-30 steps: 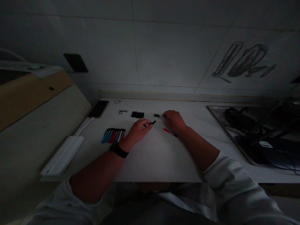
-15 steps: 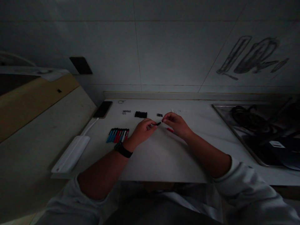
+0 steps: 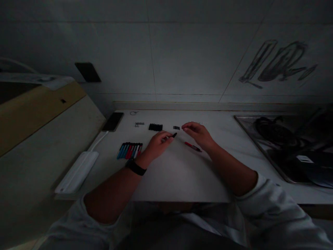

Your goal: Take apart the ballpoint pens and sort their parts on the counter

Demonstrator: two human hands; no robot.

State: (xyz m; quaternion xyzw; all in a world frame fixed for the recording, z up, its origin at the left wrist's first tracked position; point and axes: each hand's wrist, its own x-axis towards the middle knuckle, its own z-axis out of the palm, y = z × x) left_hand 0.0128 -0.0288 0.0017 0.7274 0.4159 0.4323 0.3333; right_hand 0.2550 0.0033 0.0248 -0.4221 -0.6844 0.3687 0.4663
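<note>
My left hand (image 3: 159, 141), with a dark watch on its wrist, pinches a small black pen part (image 3: 175, 135) between thumb and fingertips; its far end sticks out to the right. My right hand (image 3: 199, 134) hovers just right of that part, its thumb and fingers slightly apart, with nothing visible between them. Beneath the right hand lies a red and black pen piece (image 3: 192, 146). A small group of dark grey pieces (image 3: 176, 127) lies close to the right fingertips. Beyond the left hand is a row of black tubular parts (image 3: 155, 127).
Left of my hands, several blue, red and white pen barrels (image 3: 129, 151) lie side by side. Small metal springs (image 3: 139, 124) and a thin ring (image 3: 134, 113) lie farther back. A phone (image 3: 113, 121), a white power strip (image 3: 77, 172) and a dark sink (image 3: 262, 149) flank the counter.
My right hand has drawn away from the black part, slightly to the right, and its fingers have loosened. More of the red pen piece shows. The left hand keeps hold of the black part.
</note>
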